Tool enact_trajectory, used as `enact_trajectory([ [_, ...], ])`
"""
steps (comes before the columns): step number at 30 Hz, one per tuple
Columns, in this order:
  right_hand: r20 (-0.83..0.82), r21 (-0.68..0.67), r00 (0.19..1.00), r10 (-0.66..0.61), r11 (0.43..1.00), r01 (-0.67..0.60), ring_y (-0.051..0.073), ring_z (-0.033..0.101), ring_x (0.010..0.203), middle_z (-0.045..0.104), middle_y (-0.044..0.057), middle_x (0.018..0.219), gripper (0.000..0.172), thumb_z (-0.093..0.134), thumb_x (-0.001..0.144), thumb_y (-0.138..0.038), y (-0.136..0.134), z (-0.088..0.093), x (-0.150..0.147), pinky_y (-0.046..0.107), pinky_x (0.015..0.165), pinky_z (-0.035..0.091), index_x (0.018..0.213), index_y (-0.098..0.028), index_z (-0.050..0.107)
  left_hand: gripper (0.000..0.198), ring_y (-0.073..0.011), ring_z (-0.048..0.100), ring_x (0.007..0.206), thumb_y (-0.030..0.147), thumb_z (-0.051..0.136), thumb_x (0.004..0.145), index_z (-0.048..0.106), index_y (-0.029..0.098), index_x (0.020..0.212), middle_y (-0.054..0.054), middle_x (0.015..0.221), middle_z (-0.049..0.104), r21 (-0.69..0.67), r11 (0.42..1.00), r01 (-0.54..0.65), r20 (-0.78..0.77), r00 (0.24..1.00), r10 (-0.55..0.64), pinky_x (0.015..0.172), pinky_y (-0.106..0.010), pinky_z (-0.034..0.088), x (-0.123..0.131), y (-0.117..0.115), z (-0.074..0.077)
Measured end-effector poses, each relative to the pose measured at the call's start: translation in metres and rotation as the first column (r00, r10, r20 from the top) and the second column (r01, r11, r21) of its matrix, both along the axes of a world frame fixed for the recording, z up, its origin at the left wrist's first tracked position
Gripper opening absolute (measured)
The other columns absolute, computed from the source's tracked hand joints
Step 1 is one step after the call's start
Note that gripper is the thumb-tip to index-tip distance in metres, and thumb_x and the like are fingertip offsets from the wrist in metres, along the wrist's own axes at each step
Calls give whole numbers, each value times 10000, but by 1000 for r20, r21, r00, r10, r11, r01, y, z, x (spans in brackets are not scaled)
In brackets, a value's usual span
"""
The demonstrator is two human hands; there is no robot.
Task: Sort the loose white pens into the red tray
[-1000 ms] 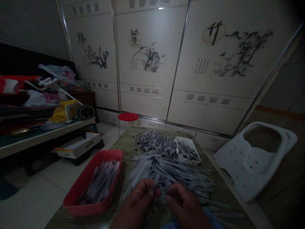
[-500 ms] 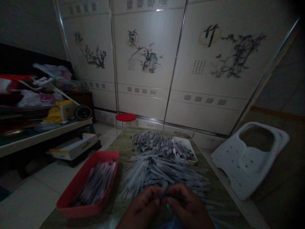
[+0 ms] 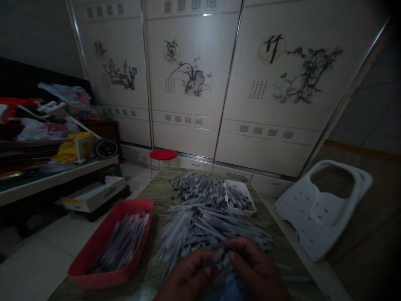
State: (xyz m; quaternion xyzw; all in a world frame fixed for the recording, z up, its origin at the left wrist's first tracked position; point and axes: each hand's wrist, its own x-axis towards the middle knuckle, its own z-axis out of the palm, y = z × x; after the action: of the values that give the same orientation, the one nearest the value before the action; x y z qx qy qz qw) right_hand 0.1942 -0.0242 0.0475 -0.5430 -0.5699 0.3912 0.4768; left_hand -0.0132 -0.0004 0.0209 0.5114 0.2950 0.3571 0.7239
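Note:
My left hand (image 3: 191,272) and my right hand (image 3: 255,267) meet at the table's near edge, fingers closed in pinches. Between them is a short, greyish, translucent pen piece (image 3: 218,255), gripped by the left fingers. My right fingertips close on its dark end; the exact contact is hard to see in the dim light. Just beyond my hands lies a loose heap of long translucent pen barrels (image 3: 216,225). Farther back is a pile of shorter pen pieces with dark ends (image 3: 199,186). More such pieces fill a white tray (image 3: 246,213) at the back right.
A red plastic basket (image 3: 105,281) with pale pen sticks stands on the table (image 3: 156,190) at left. Beyond are a red stool (image 3: 163,154) and sliding wardrobe doors (image 3: 188,138). A white plastic chair-like piece (image 3: 308,209) is at right, a cluttered bench (image 3: 78,171) at left.
My right hand has shifted slightly right and up, and the piece between the hands is tilted more toward the right. The whole view has moved a little.

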Motion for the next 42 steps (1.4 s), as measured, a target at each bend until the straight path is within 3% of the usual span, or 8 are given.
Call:
enact_trajectory([
  [6,83,71,996,-35,997,29,210,693,818,745,33,875,230,648,904,-399,-4,12,6,289,753,522,986,-219,765,512,-159,511,798,651,672,857,713,172,1032,-15,863,608,142,989,29,-130,992,-10,756,-277,401,-2,0,3],
  [15,221,137,975,2,990,-33,215,702,865,749,39,919,197,596,898,-314,-5,11,5,294,777,521,966,-235,763,498,-179,541,828,628,591,917,734,175,1067,-35,902,642,259,965,46,-283,959,30,764,-284,427,-5,-1,15],
  [26,327,186,945,15,979,-80,193,668,813,712,31,871,210,544,897,-278,-5,14,4,295,748,500,933,-223,743,492,-223,610,887,601,570,926,734,172,1104,-73,975,708,316,946,72,-351,935,46,828,-326,463,-5,0,15],
  [35,307,181,952,-6,982,-52,201,660,794,718,25,847,180,570,874,-282,-6,13,2,302,726,486,886,-241,744,478,-213,601,870,585,569,928,743,169,1087,-65,952,697,310,950,42,-345,936,72,793,-305,458,-4,-3,23],
  [42,306,172,952,19,982,-75,197,664,810,723,19,855,171,584,873,-267,-7,15,3,297,744,492,908,-246,750,435,-229,629,910,539,539,959,747,183,1098,-80,983,727,341,936,92,-404,913,58,836,-321,471,-7,-2,20],
])
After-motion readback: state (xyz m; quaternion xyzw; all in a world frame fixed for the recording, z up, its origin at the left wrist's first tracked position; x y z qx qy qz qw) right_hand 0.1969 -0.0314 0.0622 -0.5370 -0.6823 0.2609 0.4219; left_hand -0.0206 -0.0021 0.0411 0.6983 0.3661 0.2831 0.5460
